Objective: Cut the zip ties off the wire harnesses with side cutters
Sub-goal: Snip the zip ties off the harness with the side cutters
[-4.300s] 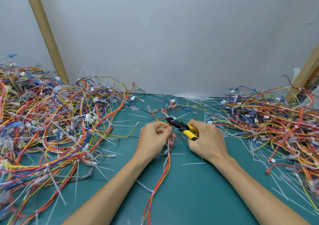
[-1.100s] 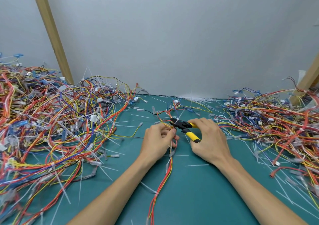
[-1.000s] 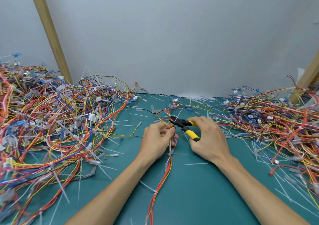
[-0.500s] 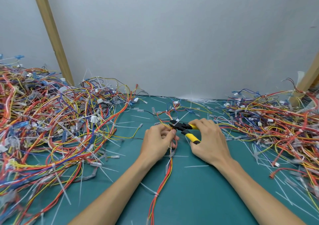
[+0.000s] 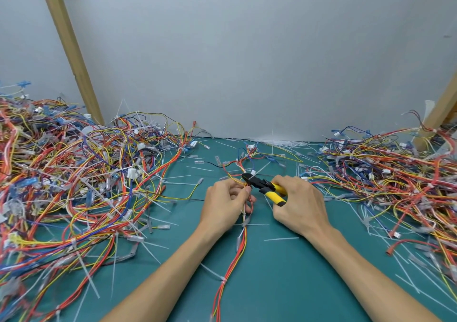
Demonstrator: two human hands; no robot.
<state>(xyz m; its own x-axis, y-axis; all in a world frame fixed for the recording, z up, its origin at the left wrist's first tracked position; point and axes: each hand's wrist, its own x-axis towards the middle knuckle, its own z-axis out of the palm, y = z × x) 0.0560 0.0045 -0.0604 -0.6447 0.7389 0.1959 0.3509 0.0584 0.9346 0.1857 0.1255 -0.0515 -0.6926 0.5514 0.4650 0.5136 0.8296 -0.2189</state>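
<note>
Light, limp wire harness [image 5: 244,237] at centre of desk [image 5: 284,284], pinched in left hand [image 5: 223,206] beside the blade tips, likely best held taut there; side cutters [image 5: 262,185] gripped by yellow handles in right hand [image 5: 300,204].

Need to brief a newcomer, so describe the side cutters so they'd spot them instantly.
Look at the green mat, between the left wire pile and the right wire pile. There the right hand grips the side cutters, nose at the harness the left hand holds. They alone have yellow handles and a black head.
</note>
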